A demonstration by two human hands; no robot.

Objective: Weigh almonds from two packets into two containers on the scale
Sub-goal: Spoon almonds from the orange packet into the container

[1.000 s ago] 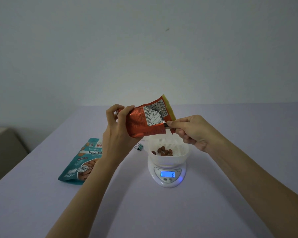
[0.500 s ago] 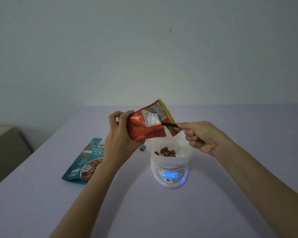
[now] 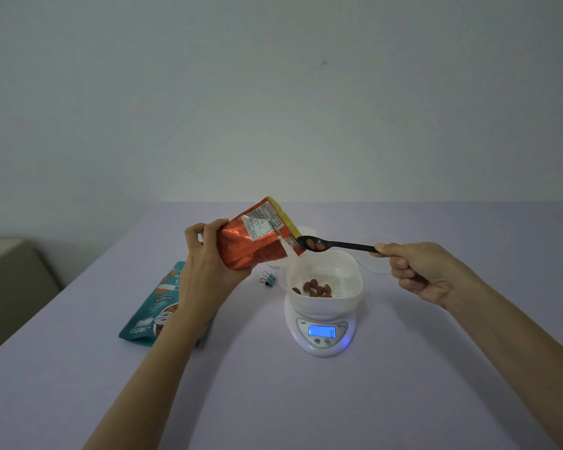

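A teal almond packet (image 3: 150, 315) lies flat on the lilac table (image 3: 403, 401), partly under the left forearm. The left hand (image 3: 208, 271) grips an orange foil packet (image 3: 252, 243) by its base. The packet is tilted, its long axis rising to the right and its yellow-edged mouth pointing at the spoon. A small binder clip (image 3: 268, 279) sits below it. The black spoon (image 3: 338, 245) lies almost level above the container, bowl to the left, carrying two almonds (image 3: 315, 244). A white slotted container (image 3: 345, 277) holding several almonds (image 3: 314, 289) rests on the scale (image 3: 322, 344), whose display glows blue. The right hand (image 3: 426, 271) pinches the spoon's handle end.
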